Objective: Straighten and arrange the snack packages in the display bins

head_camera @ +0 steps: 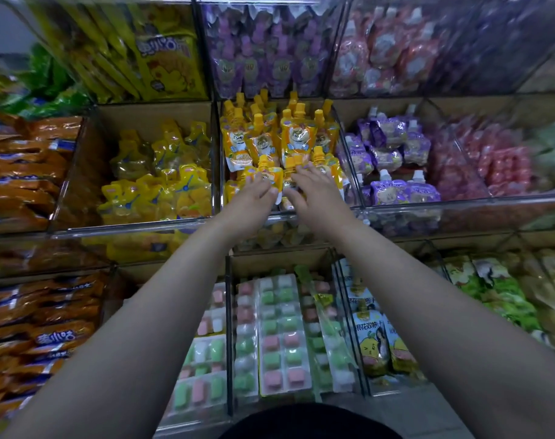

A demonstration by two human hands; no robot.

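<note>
Both hands in the middle clear bin (349,172), working the orange spouted pouches (296,137).

Left hand (254,198) has fingers curled around a pouch (263,175) lying at the bin's front edge, thumb under, looks like a loose pinch; right hand (314,188) is spread flat, fingers on neighbouring pouches just beside it. Back-row pouches stand upright, front ones lie tipped. Likely soft, squashy, liquid-filled, glossy film so probably slippery; caps are the stiff part. Best hold judged at the cap neck or the side seams, not the belly. Yellow pouches (162,185) in the left bin, purple pouches (390,160) in the right bin, untouched.
</note>
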